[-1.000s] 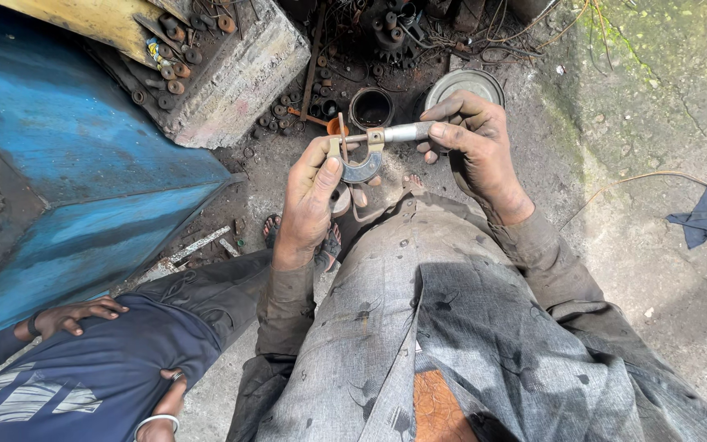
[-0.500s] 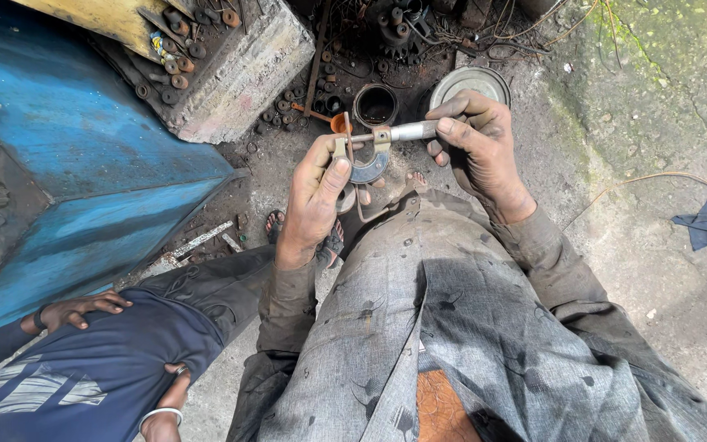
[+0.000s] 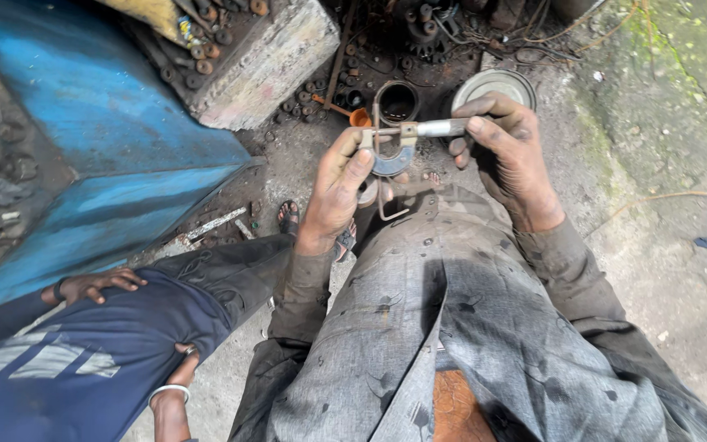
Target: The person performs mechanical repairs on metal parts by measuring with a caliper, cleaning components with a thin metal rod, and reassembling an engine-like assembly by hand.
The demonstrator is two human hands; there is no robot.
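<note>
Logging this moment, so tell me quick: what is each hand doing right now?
Left hand: closed on the curved frame of the micrometer.
Right hand: fingers pinching the micrometer's silver barrel end.

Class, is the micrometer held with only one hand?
No: the left hand grips the micrometer frame while the right hand holds its barrel.

Measured part behind left hand (image 3: 333,192), indistinct.

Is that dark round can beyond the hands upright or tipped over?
Upright. The dark can stands on the ground with its round mouth facing up at the camera; contents cannot be told.
</note>
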